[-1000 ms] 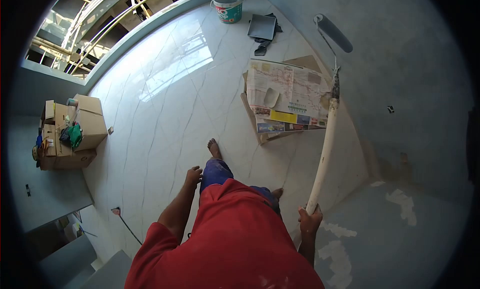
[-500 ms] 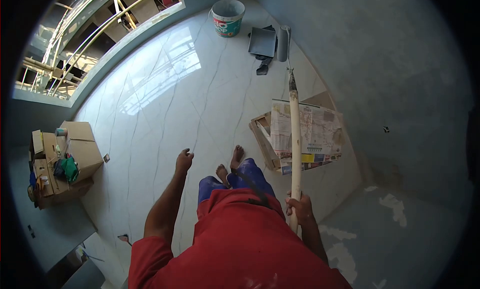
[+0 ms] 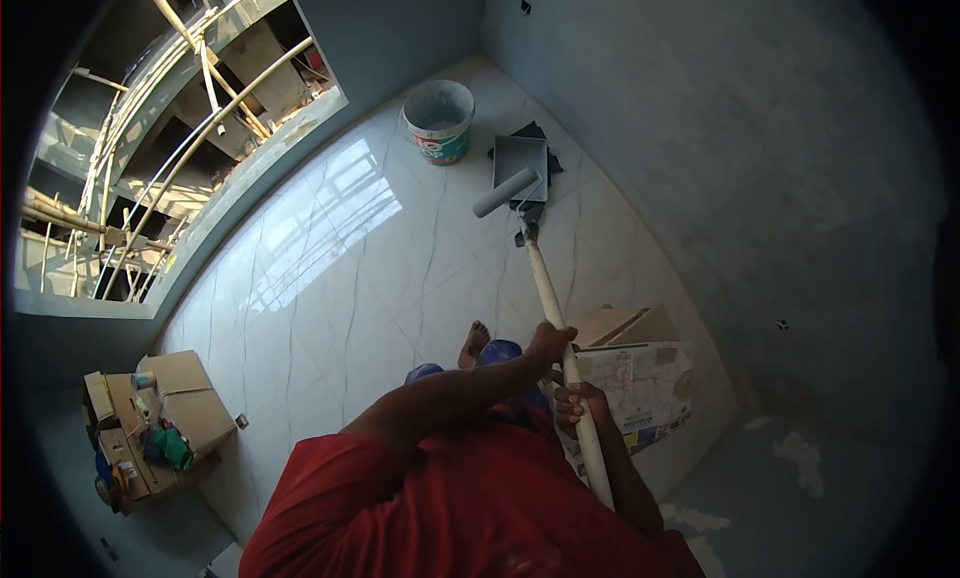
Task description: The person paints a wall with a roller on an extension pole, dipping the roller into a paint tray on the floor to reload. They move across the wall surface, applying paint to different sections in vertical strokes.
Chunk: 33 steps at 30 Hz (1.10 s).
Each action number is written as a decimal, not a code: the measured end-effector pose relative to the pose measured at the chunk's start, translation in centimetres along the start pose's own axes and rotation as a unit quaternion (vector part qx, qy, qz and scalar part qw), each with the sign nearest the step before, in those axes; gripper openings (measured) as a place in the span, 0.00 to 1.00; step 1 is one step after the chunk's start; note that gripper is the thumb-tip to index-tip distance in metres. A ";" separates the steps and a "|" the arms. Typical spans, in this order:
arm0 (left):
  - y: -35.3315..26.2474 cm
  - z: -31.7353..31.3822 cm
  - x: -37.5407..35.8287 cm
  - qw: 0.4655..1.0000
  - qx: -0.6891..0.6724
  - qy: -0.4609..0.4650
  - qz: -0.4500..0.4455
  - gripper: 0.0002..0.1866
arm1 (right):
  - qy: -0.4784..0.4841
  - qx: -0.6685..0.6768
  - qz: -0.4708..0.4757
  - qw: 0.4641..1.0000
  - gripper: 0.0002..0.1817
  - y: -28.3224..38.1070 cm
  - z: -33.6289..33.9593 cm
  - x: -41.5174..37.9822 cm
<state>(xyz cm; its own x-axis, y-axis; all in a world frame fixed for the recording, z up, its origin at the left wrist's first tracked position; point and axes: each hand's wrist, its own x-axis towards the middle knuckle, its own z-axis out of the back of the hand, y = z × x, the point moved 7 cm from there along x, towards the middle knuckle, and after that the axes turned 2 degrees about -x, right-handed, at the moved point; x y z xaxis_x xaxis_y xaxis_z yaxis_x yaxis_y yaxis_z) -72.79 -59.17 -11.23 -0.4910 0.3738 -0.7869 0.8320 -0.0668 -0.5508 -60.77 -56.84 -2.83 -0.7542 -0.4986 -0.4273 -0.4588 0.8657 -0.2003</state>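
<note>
Right hand (image 3: 572, 403) wraps the lower pole (image 3: 560, 323), grip closed around it. Left hand (image 3: 549, 340) is closed on the same pole just above. Roller head (image 3: 505, 192) sits at the near edge of the paint tray (image 3: 522, 158) on the floor (image 3: 340, 278), bucket (image 3: 438, 121) just beside the tray. Advice: keep both hands stacked, lower the roller flat into the tray, load evenly, avoid dripping on tile. Newspaper (image 3: 645, 388) lies by the right wall.

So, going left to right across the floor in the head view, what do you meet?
Cardboard boxes → paint bucket → roller → newspaper.
</note>
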 end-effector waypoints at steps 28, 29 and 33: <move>-21.4 4.4 37.9 0.936 0.338 0.026 0.094 0.24 | -0.507 -0.630 0.042 0.586 0.29 22.3 1.1 17.0; -24.7 3.2 36.7 0.912 0.395 0.094 0.068 0.25 | -0.509 -0.627 0.041 0.588 0.29 22.6 2.1 17.4; -18.7 4.9 43.4 0.899 0.431 0.034 0.064 0.29 | -0.518 -0.648 0.051 0.557 0.28 24.5 4.6 19.3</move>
<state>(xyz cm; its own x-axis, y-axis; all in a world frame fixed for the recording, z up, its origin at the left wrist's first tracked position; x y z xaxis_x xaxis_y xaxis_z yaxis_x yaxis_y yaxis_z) -110.90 -46.20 -36.49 -0.3645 0.3657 -0.8564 0.3564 -0.7949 -0.4911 -84.39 -45.00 -20.08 -0.4405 0.4241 -0.7913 -0.8978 -0.2055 0.3896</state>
